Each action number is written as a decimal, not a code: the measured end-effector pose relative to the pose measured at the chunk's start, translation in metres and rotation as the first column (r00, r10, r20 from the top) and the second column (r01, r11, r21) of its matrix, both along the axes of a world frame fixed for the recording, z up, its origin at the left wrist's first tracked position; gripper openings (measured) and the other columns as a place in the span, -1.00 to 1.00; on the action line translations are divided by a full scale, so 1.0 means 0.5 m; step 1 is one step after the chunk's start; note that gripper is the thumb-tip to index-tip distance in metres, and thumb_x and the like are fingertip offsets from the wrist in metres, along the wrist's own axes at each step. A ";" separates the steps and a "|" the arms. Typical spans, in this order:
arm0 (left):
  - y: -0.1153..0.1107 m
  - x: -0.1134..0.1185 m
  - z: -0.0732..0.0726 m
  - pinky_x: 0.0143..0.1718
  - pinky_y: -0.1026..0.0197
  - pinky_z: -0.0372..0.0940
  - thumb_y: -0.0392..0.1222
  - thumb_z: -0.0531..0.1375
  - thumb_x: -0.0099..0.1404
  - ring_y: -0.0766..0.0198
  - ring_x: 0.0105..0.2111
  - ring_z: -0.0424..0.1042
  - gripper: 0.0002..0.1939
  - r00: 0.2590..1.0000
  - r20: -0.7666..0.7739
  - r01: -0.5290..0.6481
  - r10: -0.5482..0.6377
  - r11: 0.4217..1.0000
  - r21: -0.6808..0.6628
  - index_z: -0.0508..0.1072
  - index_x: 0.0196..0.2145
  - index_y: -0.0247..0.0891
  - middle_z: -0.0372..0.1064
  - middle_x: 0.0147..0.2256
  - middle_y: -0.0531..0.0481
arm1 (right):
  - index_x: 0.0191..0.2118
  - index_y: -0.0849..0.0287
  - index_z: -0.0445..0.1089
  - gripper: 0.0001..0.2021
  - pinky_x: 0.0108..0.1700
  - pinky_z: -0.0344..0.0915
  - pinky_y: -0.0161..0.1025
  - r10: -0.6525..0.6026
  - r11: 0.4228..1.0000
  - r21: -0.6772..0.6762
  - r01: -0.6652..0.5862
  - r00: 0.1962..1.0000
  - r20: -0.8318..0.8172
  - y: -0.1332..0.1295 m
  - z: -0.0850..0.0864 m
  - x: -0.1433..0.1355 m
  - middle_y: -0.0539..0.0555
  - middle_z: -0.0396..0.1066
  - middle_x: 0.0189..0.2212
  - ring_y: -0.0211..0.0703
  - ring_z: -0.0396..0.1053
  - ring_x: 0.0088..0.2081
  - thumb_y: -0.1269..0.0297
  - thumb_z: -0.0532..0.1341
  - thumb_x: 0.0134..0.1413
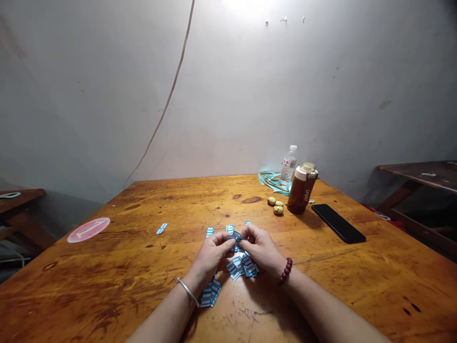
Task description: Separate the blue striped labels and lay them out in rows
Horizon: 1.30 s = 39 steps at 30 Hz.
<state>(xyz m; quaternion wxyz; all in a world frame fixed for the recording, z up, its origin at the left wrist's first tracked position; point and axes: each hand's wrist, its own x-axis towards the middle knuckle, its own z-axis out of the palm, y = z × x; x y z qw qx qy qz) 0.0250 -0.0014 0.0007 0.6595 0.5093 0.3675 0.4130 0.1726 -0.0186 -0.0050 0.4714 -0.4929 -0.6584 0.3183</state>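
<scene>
- Your left grip [212, 250] and right grip [263, 247] both pinch the blue-and-white slip [236, 236].
- Its long axis seems to run crosswise, hand to hand; your fingers hide its ends.
- It sits between both grips, just beyond loose slips [235, 268] on the desk [124, 267].

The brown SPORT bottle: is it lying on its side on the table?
No, the brown SPORT bottle stands upright on the table, beside the black phone.

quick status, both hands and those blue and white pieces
Left hand and right hand pinching a blue-and-white piece between them. More pieces just below, on table. Brown bottle off right, not in the way.
</scene>
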 end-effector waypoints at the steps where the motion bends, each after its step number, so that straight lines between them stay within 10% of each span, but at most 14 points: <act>1: 0.000 -0.001 0.000 -0.48 0.38 0.18 -0.16 0.21 -0.01 0.45 -0.54 0.27 -0.80 1.000 0.020 0.018 -0.017 1.000 -0.021 0.41 -0.43 -0.35 0.33 -0.49 0.03 | -0.51 0.21 0.21 -0.96 -0.55 0.02 -0.44 -0.006 1.000 -0.001 0.006 1.000 0.005 0.002 -0.003 0.001 -0.09 0.17 -0.61 -0.39 0.10 -0.56 0.39 0.09 -0.13; 12: 0.009 -0.004 -0.010 -0.58 0.41 0.12 -0.11 0.23 -0.06 0.48 -0.62 0.22 -0.78 0.987 -0.092 -0.127 0.129 0.992 0.025 0.36 -0.52 -0.34 0.28 -0.59 0.09 | -0.53 0.21 0.15 -0.90 -0.54 0.05 -0.43 0.150 0.977 -0.114 -0.179 0.963 -0.225 -0.010 0.024 -0.004 -0.10 0.14 -0.61 -0.40 0.09 -0.56 0.39 0.13 -0.16; 28: -0.003 -0.004 -0.006 -0.56 0.39 0.06 -0.25 0.14 -0.01 0.44 -0.59 0.12 -0.91 0.925 -0.348 -0.008 0.153 0.923 0.386 0.31 -0.57 -0.34 0.19 -0.61 0.13 | -0.47 0.23 0.26 -0.94 -0.49 0.11 -0.42 0.140 0.962 -0.195 -0.190 0.959 -0.245 -0.006 0.013 -0.006 -0.07 0.22 -0.55 -0.37 0.18 -0.51 0.41 0.15 -0.19; 39: -0.005 -0.009 -0.006 -0.54 0.39 0.08 -0.23 0.17 0.02 0.44 -0.56 0.17 -0.88 0.966 -0.237 0.160 -0.100 0.955 0.249 0.35 -0.46 -0.34 0.25 -0.54 0.09 | -0.52 0.23 0.22 -0.88 -0.69 -0.11 -0.45 0.090 0.867 -0.420 -0.270 0.912 -0.400 -0.004 0.027 0.007 -0.15 0.11 -0.75 -0.46 -0.02 -0.73 0.30 0.17 -0.21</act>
